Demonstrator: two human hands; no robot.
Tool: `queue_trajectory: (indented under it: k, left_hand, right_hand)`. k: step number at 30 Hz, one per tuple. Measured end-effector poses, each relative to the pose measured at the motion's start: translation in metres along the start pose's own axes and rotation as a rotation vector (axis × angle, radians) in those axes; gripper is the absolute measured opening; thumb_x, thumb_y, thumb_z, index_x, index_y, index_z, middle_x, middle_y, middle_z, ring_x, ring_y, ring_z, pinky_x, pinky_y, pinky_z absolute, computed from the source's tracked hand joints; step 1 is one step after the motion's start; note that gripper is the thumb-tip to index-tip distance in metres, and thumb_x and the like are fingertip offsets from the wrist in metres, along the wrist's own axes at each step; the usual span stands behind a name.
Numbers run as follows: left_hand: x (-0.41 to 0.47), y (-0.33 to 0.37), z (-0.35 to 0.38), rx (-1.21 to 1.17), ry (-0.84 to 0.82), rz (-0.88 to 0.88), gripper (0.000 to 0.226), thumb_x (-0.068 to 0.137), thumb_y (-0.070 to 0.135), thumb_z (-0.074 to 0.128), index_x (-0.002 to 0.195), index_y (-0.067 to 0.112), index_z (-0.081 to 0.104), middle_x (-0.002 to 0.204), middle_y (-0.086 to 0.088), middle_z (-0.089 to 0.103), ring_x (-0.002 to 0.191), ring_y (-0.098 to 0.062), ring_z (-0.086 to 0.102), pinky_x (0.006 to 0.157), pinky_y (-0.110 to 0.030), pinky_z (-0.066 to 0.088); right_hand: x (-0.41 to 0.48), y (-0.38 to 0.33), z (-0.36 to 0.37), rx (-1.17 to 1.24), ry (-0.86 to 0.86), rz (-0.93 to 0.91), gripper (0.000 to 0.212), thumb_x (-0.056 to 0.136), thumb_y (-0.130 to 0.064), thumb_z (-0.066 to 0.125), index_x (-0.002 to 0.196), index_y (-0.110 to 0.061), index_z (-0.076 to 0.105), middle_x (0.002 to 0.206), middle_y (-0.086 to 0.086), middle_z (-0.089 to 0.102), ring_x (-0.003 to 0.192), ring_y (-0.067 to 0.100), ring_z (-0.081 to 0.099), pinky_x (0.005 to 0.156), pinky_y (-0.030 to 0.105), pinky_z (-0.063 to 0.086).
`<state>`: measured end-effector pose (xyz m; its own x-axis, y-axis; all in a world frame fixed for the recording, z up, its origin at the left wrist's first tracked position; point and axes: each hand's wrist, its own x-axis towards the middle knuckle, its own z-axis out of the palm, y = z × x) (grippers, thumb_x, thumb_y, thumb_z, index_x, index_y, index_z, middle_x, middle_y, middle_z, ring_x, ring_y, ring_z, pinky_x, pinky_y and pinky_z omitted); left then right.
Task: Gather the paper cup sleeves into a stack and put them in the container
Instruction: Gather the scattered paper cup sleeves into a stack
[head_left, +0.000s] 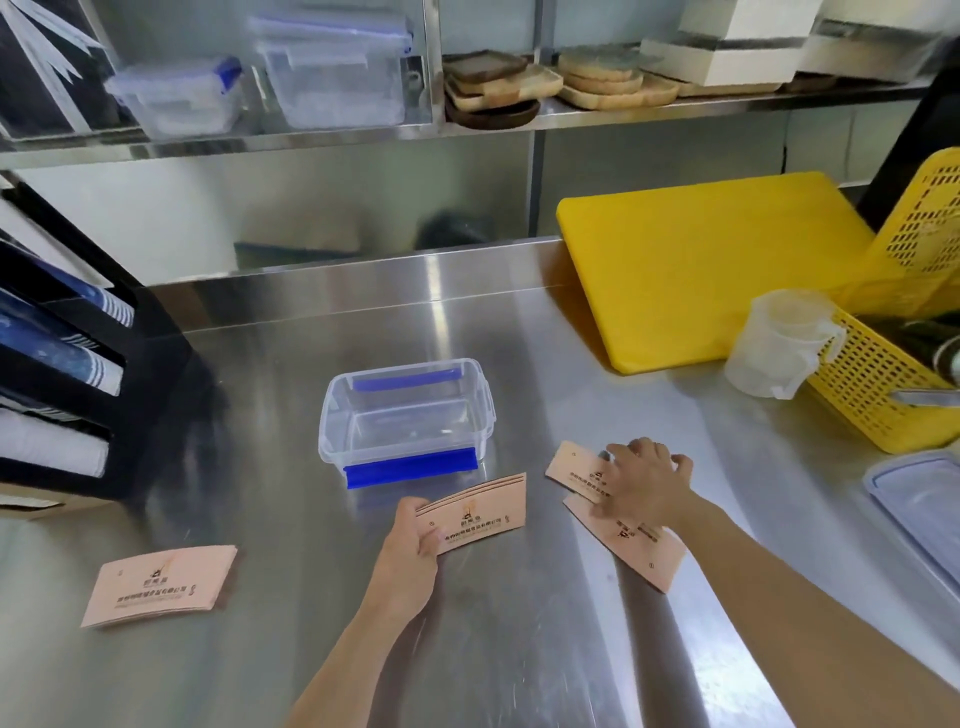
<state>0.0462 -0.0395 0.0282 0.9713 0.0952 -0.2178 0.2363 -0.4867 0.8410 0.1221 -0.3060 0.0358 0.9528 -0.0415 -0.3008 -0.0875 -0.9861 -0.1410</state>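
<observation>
On steel counter | left hand: grips sleeve stack | right hand: flat, fingers spread, on loose sleeves | container: open

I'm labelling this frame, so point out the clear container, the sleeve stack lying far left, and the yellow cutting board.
clear container (332, 415): head view, left wall.
sleeve stack (158, 584): head view, top sleeve's middle.
yellow cutting board (701, 265): head view, bare centre.

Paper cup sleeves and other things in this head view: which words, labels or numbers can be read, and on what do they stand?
Sleeves in the left hand: logo and one printed line, too blurred to read.
Sleeves under the right hand: print too blurred.
Sleeve pile at left: logo and printed line, too blurred.
Elsewhere: no text visible.
</observation>
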Motion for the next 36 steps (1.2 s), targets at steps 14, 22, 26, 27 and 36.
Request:
queue_trajectory:
  k: [14, 22, 26, 27, 36]
  left_hand:
    - [0.010, -0.005, -0.014, -0.020, -0.014, -0.037, 0.016, 0.095, 0.007, 0.034, 0.111, 0.010, 0.038, 0.115, -0.004, 0.053, 0.103, -0.020, 0.049, 0.086, -0.027, 0.035]
    - [0.013, -0.008, -0.018, -0.074, -0.092, -0.040, 0.018, 0.095, 0.008, 0.035, 0.113, 0.012, 0.035, 0.116, -0.002, 0.051, 0.106, -0.018, 0.048, 0.088, -0.027, 0.035]
    - [0.010, -0.008, -0.019, -0.159, -0.143, -0.025, 0.025, 0.090, 0.001, 0.045, 0.107, 0.012, 0.032, 0.111, -0.002, 0.051, 0.098, -0.012, 0.051, 0.077, -0.016, 0.042]
    - [0.009, -0.008, -0.018, -0.188, -0.140, -0.018, 0.029, 0.088, 0.001, 0.051, 0.107, 0.011, 0.031, 0.107, 0.000, 0.051, 0.094, -0.007, 0.052, 0.072, -0.014, 0.046]
    - [0.015, -0.015, -0.014, -0.171, -0.047, 0.028, 0.023, 0.089, 0.012, 0.054, 0.101, 0.012, 0.034, 0.098, -0.002, 0.055, 0.088, -0.011, 0.055, 0.080, -0.027, 0.048]
  right_hand:
    - [-0.006, -0.020, -0.006, 0.357, 0.231, -0.210, 0.061, 0.069, -0.022, 0.068, 0.121, -0.015, 0.037, 0.119, 0.005, 0.039, 0.108, 0.021, 0.042, 0.095, 0.035, 0.030]
    - [-0.015, -0.064, 0.026, -0.027, 0.315, -0.621, 0.062, 0.063, -0.024, 0.060, 0.117, -0.022, 0.031, 0.119, 0.005, 0.054, 0.103, 0.025, 0.057, 0.086, 0.030, 0.037]
    - [-0.022, -0.084, 0.033, -0.103, 0.406, -0.685, 0.065, 0.054, -0.030, 0.073, 0.113, -0.021, 0.045, 0.107, 0.000, 0.060, 0.092, 0.016, 0.055, 0.085, 0.025, 0.037]
    - [-0.023, -0.089, 0.034, -0.116, 0.425, -0.705, 0.066, 0.054, -0.031, 0.075, 0.112, -0.021, 0.046, 0.106, -0.001, 0.060, 0.092, 0.015, 0.055, 0.084, 0.025, 0.033]
    - [-0.020, -0.102, 0.043, -0.218, 0.576, -0.764, 0.061, 0.056, -0.040, 0.076, 0.108, -0.023, 0.050, 0.102, -0.002, 0.066, 0.089, 0.017, 0.058, 0.084, 0.028, 0.034]
